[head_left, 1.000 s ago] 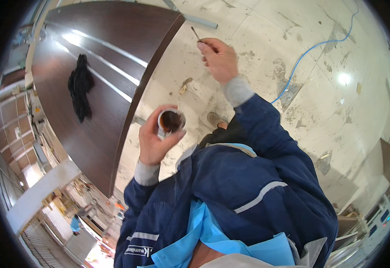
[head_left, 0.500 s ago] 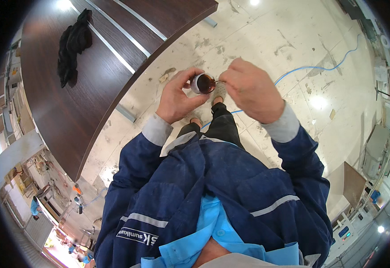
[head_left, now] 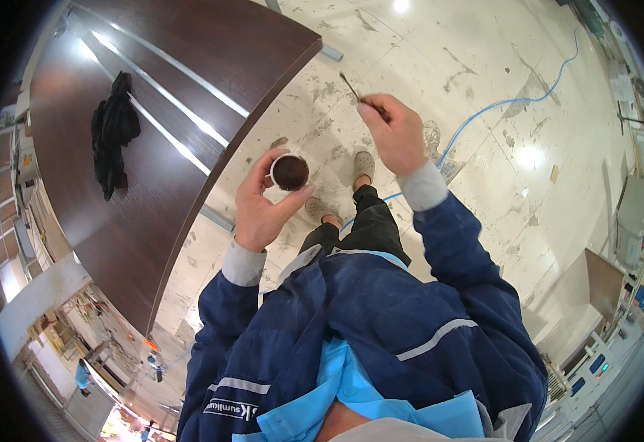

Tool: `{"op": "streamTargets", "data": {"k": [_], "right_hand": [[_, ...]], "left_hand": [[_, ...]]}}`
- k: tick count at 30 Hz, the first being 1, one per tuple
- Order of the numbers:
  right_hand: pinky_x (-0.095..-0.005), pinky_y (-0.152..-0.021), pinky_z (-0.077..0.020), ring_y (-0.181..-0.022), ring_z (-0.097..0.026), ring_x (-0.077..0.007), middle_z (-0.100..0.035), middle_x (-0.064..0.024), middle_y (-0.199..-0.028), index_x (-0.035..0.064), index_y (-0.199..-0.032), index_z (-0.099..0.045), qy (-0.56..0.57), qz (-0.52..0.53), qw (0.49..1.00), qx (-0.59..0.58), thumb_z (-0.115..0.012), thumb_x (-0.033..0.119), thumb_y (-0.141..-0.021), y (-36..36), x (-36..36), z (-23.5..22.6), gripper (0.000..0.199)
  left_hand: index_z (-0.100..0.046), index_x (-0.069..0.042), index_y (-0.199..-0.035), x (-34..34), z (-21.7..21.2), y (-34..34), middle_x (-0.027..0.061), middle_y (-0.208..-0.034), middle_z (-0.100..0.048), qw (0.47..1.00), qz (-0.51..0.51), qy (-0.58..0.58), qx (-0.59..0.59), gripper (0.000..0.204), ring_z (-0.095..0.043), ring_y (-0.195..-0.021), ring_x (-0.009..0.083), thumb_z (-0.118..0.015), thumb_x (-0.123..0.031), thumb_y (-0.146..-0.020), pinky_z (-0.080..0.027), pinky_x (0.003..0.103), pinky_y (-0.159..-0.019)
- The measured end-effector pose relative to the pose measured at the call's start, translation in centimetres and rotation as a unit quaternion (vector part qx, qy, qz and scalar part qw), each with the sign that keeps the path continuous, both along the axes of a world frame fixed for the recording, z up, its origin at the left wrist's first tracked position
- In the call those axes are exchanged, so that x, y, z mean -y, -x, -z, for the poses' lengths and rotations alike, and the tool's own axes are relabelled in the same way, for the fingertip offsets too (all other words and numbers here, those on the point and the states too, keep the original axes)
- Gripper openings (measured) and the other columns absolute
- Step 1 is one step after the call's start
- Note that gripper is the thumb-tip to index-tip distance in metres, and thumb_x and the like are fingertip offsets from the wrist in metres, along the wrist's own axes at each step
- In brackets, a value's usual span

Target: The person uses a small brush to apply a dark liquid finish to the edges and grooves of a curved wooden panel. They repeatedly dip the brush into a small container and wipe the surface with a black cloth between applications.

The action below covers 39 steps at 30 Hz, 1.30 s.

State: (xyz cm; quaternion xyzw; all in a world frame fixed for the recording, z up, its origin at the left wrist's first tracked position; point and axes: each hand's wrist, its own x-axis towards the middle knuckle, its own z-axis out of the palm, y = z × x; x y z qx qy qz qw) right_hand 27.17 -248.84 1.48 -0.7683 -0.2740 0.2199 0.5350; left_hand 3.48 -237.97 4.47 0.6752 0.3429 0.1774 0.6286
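Observation:
A small white cup (head_left: 273, 175) with dark brown content is held in my left hand (head_left: 260, 210), fingers and thumb wrapped round its sides. My right hand (head_left: 399, 138) pinches a thin stick with a dark tip (head_left: 348, 85), which points up and to the left, apart from the cup. Whether that tip is a fine brush is too small to tell. Left of both hands lies a large dark brown wood-grain panel (head_left: 138, 243) with pale metal strips across it, and a crumpled black cloth (head_left: 113, 132) rests on top.
The panel's curved edge runs close by my left hand. A blue hose (head_left: 484, 110) trails over the stained, pale tiled floor (head_left: 510, 199). Farther off to the right leans a brown board (head_left: 603, 283). People in blue show small at the lower left and far right.
My right hand has drawn the stick up and away from the cup. The cup has moved down and left in my left hand, and its mouth now faces up.

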Motion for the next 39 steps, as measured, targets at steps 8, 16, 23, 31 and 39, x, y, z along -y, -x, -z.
{"op": "streamTargets", "data": {"k": [8, 16, 23, 31, 39], "right_hand": [[-0.0347, -0.08, -0.0572, -0.085, -0.073, -0.0228, -0.077, -0.0135, -0.094, 0.0028, -0.107, -0.077, -0.091, 0.081, 0.99, -0.07, -0.072, 0.019, -0.095, 0.5, -7.2, 2.8, 0.021], [-0.0367, -0.081, -0.0575, -0.086, -0.073, -0.0272, -0.077, -0.0149, -0.096, 0.0025, -0.105, -0.077, -0.101, 0.103, 0.984, -0.103, -0.071, 0.017, -0.095, 0.8, -7.8, 3.8, 0.018], [-0.0366, -0.081, -0.0575, -0.086, -0.073, -0.0272, -0.077, -0.0145, -0.096, 0.0022, -0.105, -0.077, -0.093, 0.1, 0.986, -0.094, -0.071, 0.017, -0.095, 0.8, -8.0, 4.1, 0.019], [-0.0384, -0.081, -0.058, -0.086, -0.074, -0.0285, -0.077, -0.015, -0.095, 0.003, -0.105, -0.077, -0.088, 0.098, 0.986, -0.103, -0.071, 0.02, -0.094, 1.2, -8.2, 5.1, 0.021], [-0.0392, -0.082, -0.0583, -0.086, -0.074, -0.0292, -0.077, -0.0156, -0.096, 0.0039, -0.106, -0.077, -0.075, 0.095, 0.987, -0.107, -0.069, 0.022, -0.095, 1.8, -8.1, 6.1, 0.022]], "left_hand": [[-0.061, 0.0, -0.137, 0.4, -1.4, 1.0, 0.006, -0.12, -0.07, 0.998, 0.018, -0.008, -0.058, 0.064, -0.066, -0.107, 0.0154, -0.09, -0.011, -0.081, -0.053, 0.032, -0.098], [-0.06, 0.0, -0.137, 0.0, -1.7, 1.1, 0.0059, -0.118, -0.071, 0.997, 0.023, -0.009, -0.068, 0.063, -0.067, -0.108, 0.0157, -0.09, -0.009, -0.082, -0.054, 0.033, -0.099], [-0.06, 0.0, -0.137, 0.0, -1.6, 0.6, 0.0059, -0.117, -0.071, 0.997, 0.036, -0.009, -0.067, 0.062, -0.067, -0.108, 0.0155, -0.09, -0.008, -0.082, -0.053, 0.033, -0.1], [-0.06, -0.001, -0.137, 0.0, -1.6, 0.6, 0.0061, -0.117, -0.071, 0.996, 0.04, 0.002, -0.075, 0.063, -0.067, -0.108, 0.0155, -0.09, -0.009, -0.082, -0.053, 0.032, -0.1], [-0.06, 0.0, -0.137, 0.0, -1.7, 0.6, 0.0061, -0.117, -0.071, 0.996, 0.037, 0.001, -0.077, 0.063, -0.067, -0.108, 0.0156, -0.091, -0.01, -0.082, -0.053, 0.032, -0.1]]}}
